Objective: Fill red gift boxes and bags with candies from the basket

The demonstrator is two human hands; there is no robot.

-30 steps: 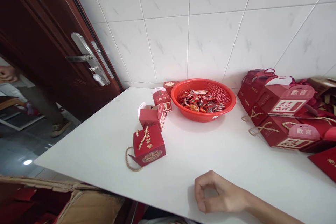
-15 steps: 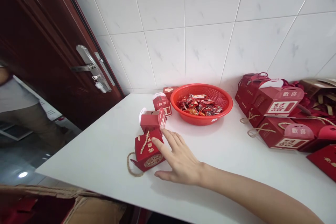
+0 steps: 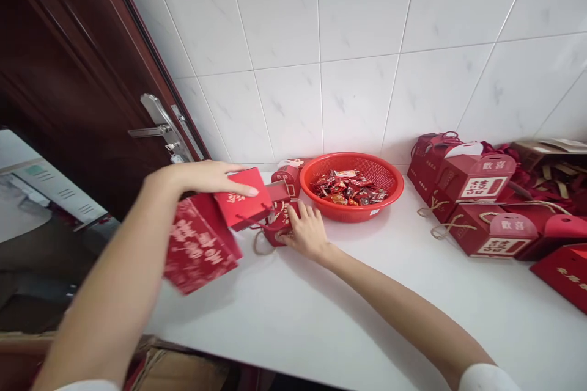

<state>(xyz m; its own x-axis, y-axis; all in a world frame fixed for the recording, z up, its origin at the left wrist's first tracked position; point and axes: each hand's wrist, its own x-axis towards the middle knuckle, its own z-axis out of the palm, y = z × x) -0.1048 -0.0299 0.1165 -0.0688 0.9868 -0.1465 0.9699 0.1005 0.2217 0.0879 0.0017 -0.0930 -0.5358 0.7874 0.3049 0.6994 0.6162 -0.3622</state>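
Note:
My left hand [image 3: 213,180] grips red gift boxes above the table's left part: a bright red one [image 3: 244,200] under my thumb and a larger one with white lettering [image 3: 199,244], tilted beside it. My right hand [image 3: 307,229] rests its bent fingers on a small red box with a rope handle [image 3: 275,233], which stands on the white table [image 3: 293,311]. Behind that box, more small red boxes [image 3: 285,178] are partly hidden. A red plastic basket [image 3: 351,214] full of wrapped candies [image 3: 348,187] stands to their right.
Several red gift boxes with rope handles [image 3: 498,232] are stacked at the right. A brown door [image 3: 73,67] with a metal handle [image 3: 158,129] is at the left. Below the table's front edge is an open cardboard box [image 3: 183,369]. White tiles cover the wall behind.
My left hand has come in from the left with red boxes. My right hand has moved slightly back, and the rope-handled box under it now sits further back and right, closer to the basket.

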